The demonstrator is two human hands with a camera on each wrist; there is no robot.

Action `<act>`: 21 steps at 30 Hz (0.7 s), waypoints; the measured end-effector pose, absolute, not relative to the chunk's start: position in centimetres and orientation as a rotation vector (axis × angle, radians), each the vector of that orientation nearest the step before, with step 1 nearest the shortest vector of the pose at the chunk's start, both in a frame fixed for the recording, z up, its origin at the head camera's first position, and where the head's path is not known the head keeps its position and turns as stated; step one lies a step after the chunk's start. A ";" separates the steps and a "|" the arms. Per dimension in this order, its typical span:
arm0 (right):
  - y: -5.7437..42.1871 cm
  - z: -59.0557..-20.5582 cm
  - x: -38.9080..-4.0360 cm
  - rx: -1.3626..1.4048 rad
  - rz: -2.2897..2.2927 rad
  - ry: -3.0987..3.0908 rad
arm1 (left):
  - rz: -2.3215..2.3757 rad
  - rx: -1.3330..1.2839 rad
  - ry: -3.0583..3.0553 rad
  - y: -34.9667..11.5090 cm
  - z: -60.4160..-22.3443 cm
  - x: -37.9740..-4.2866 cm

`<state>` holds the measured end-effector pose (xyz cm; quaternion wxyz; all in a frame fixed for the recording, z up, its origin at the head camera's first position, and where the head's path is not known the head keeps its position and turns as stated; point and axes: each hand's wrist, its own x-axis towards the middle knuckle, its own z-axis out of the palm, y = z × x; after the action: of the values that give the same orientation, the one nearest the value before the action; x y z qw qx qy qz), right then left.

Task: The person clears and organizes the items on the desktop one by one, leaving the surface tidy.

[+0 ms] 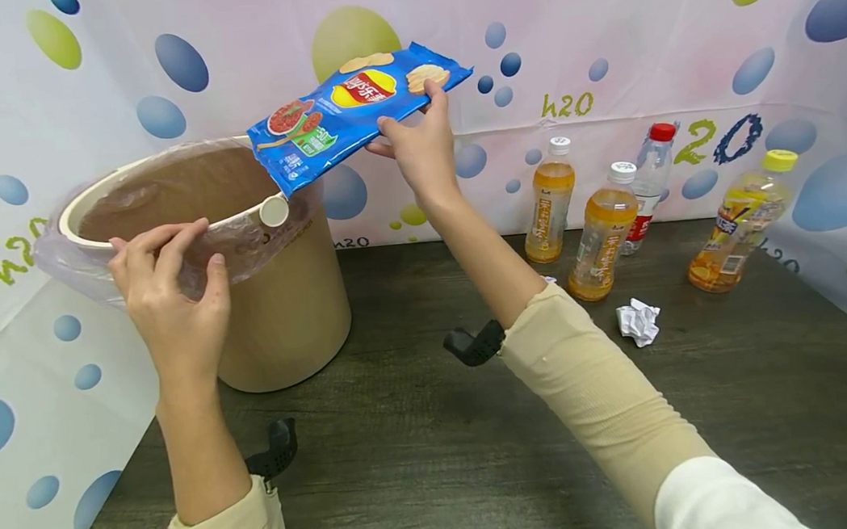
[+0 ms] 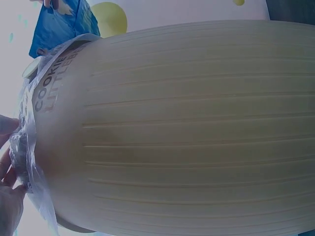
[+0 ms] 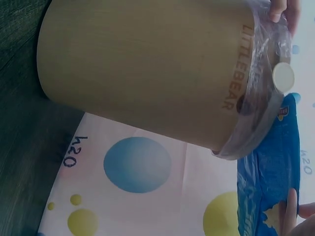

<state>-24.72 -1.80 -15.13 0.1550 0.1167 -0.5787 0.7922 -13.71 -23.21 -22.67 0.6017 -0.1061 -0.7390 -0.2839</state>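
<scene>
A blue chip bag (image 1: 356, 111) is pinched at its right end by my right hand (image 1: 420, 147). Its left end hangs over the right part of the rim of a tan trash bin (image 1: 289, 321). In the right wrist view the chip bag (image 3: 270, 167) lies close beside the rim. My left hand (image 1: 171, 296) grips the front of the rim, where a clear plastic liner (image 1: 248, 255) is folded over. The left wrist view shows mostly the bin's ribbed side (image 2: 187, 128), with the left fingers at the liner's edge.
To the right stand two orange-drink bottles (image 1: 549, 208) with white caps, a red-capped clear bottle (image 1: 653, 178) and a yellow-capped bottle (image 1: 741, 225). A crumpled paper ball (image 1: 638, 322) lies in front of them on the dark table (image 1: 420, 451). A patterned curtain (image 1: 452, 20) hangs behind.
</scene>
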 end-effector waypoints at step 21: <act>-5.5 -15.9 -24.6 0.441 2.107 -1.810 | -0.651 -0.242 -1.733 -23.3 -22.7 -13.6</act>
<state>-24.61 -5.53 -15.87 0.1641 0.1547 -0.6348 0.7390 -13.59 -23.30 -22.68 0.5949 -0.1042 -0.7461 -0.2803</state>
